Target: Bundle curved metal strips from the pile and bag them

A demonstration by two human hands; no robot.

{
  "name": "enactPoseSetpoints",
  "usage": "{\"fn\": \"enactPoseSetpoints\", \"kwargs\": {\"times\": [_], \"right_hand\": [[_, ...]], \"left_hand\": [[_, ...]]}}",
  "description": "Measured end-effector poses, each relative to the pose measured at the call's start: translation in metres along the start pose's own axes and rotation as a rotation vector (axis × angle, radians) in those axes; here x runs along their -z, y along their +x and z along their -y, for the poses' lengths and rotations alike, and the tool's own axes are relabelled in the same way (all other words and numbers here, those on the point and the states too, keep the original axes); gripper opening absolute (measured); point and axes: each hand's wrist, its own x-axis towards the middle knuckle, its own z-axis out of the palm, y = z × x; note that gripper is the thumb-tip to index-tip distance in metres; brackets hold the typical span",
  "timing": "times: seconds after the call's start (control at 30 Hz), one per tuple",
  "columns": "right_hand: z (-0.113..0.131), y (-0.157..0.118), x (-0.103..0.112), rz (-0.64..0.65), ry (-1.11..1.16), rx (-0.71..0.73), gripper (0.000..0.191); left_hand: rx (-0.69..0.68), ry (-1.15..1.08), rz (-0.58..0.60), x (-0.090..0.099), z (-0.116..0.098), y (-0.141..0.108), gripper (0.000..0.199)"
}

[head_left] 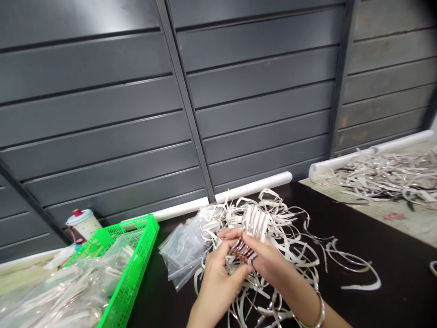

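Both hands meet around a bundle of curved white and metallic strips (254,222) near the middle of the view. My left hand (220,269) has its fingers and thumb closed on the bundle's lower left end. My right hand (266,259), with a bangle on the wrist, grips the bundle from the right. Coppery-coloured ends of the strips show between the fingers. Beneath and behind the hands lies a tangled pile of similar loose strips (300,255) on the black table (344,228).
Clear plastic bags (186,250) lie left of the pile. A green basket (131,273) holds bagged strips at the left, with a lidded cup (83,224) behind it. More strips (392,173) are heaped at the right. White tubes (256,186) run along the grey wall (266,100).
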Motion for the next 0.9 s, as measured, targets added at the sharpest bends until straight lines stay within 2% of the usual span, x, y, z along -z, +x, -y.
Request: {"fn": "enactPoseSetpoints", "kwargs": {"times": [0.07, 0.1, 0.2, 0.3, 0.4, 0.53, 0.6, 0.67, 0.77, 0.8, 0.9], "right_hand": [[-0.005, 0.002, 0.002, -0.058, 0.013, 0.033, 0.033], [-0.007, 0.003, 0.003, -0.051, -0.015, 0.070, 0.032], [-0.010, 0.005, 0.007, 0.073, -0.200, 0.190, 0.036], [-0.010, 0.004, 0.009, 0.141, -0.331, 0.227, 0.032], [-0.007, 0.002, 0.009, 0.068, -0.327, 0.239, 0.021], [0.004, -0.001, 0.012, -0.153, -0.302, 0.328, 0.021], [0.013, -0.004, 0.016, -0.248, -0.281, 0.384, 0.022], [0.022, -0.008, 0.019, -0.294, -0.217, 0.409, 0.021], [0.033, -0.016, 0.021, -0.289, -0.131, 0.406, 0.020], [0.035, -0.019, 0.022, -0.276, -0.126, 0.405, 0.020], [0.037, -0.023, 0.022, -0.249, -0.139, 0.399, 0.020]], "left_hand": [[-0.010, 0.111, -0.058, 0.000, 0.001, -0.001, 0.032], [-0.022, 0.146, -0.050, 0.000, 0.002, -0.003, 0.030], [-0.050, 0.160, 0.047, 0.001, 0.003, -0.007, 0.024], [-0.033, 0.126, 0.089, -0.001, 0.003, -0.009, 0.022], [-0.069, 0.096, 0.026, -0.003, 0.002, -0.005, 0.031], [-0.164, 0.077, -0.080, 0.011, 0.009, 0.008, 0.029], [-0.147, 0.151, -0.192, 0.028, 0.028, 0.018, 0.026], [-0.083, 0.224, -0.330, 0.050, 0.059, 0.031, 0.029], [0.164, 0.312, -0.497, 0.083, 0.118, 0.051, 0.038], [0.273, 0.394, -0.479, 0.092, 0.137, 0.056, 0.037], [0.389, 0.491, -0.413, 0.108, 0.181, 0.063, 0.020]]}}
